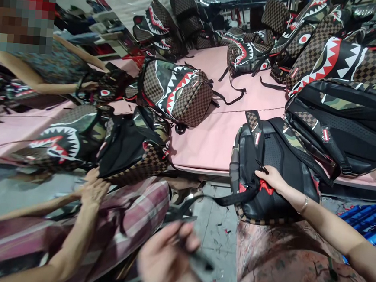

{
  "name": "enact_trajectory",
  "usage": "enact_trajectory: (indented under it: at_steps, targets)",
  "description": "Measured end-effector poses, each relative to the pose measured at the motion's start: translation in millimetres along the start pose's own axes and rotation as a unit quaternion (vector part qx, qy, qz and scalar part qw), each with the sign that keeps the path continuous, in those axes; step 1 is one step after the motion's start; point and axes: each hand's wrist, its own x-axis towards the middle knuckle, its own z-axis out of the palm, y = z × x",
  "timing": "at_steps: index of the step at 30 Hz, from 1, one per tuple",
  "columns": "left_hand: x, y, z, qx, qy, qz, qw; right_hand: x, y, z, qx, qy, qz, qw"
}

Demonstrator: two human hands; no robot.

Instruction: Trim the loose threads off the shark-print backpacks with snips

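Note:
A black-backed backpack (284, 153) with checkered and camouflage trim leans on my lap against the table edge. My right hand (271, 180) is closed over its lower back panel, with a small dark pointed tool (262, 166) between the fingers. Red material (266, 187) shows just under that hand. From the backpack's lower left, a black strap (225, 200) curves out to the left and down. Nearer the camera, my left hand (169, 257) is closed and smeared by motion. It grips a dark strap-like piece whose far end is blurred.
Shark-mouth backpacks (178, 92) lie on the pink table (203, 146), with more piled behind. At the left, a seated person's hands (94, 190) touch a dark backpack (122, 146); another person stands beyond. Blue racks (363, 224) are at the right.

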Motion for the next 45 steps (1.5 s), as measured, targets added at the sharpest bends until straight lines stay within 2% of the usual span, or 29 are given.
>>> enact_trajectory:
  at_steps: [3,6,9,12,16,22,25,31,34,37,39,41,43,45]
  targets:
    - [18,-30,43.2,-0.052,-0.119,-0.113,0.985,-14,9,-23,-0.079,0.071,-0.047,0.993]
    - [19,-46,71.8,-0.076,-0.201,-0.183,0.959,-38,5,-40,-0.092,0.071,-0.140,0.983]
    - [16,-52,80.2,-0.059,-0.246,-0.207,0.945,-62,-10,-48,-0.138,0.029,-0.225,0.964]
    - [15,-53,80.6,-0.035,-0.274,-0.209,0.938,-77,-25,-49,-0.211,-0.012,-0.316,0.925]
    - [15,-52,81.6,-0.024,-0.308,-0.211,0.927,-79,-35,-46,-0.264,-0.007,-0.380,0.886]
    - [13,-52,82.4,-0.002,-0.308,-0.226,0.924,-74,-33,-48,-0.305,0.001,-0.398,0.865]
    - [12,-54,84.2,-0.009,-0.301,-0.227,0.926,-75,-33,-52,-0.291,0.016,-0.393,0.872]
    - [13,-53,89.9,-0.021,-0.321,-0.235,0.917,-75,-38,-54,-0.282,-0.029,-0.383,0.879]
    - [15,-49,91.0,-0.024,-0.315,-0.230,0.921,-71,-36,-54,-0.241,-0.005,-0.347,0.906]
    - [19,-50,92.3,0.014,-0.248,-0.225,0.942,-68,-31,-57,-0.151,0.052,-0.251,0.955]
    - [20,-53,94.9,0.035,-0.212,-0.240,0.947,-69,-29,-59,-0.117,0.087,-0.221,0.964]
    - [19,-57,99.2,0.034,-0.206,-0.269,0.940,-71,-29,-60,-0.134,0.087,-0.267,0.950]
    - [16,-59,104.6,0.022,-0.207,-0.293,0.933,-73,-29,-60,-0.190,0.075,-0.336,0.919]
    - [13,-60,109.8,0.011,-0.204,-0.302,0.931,-74,-30,-59,-0.258,0.083,-0.368,0.889]
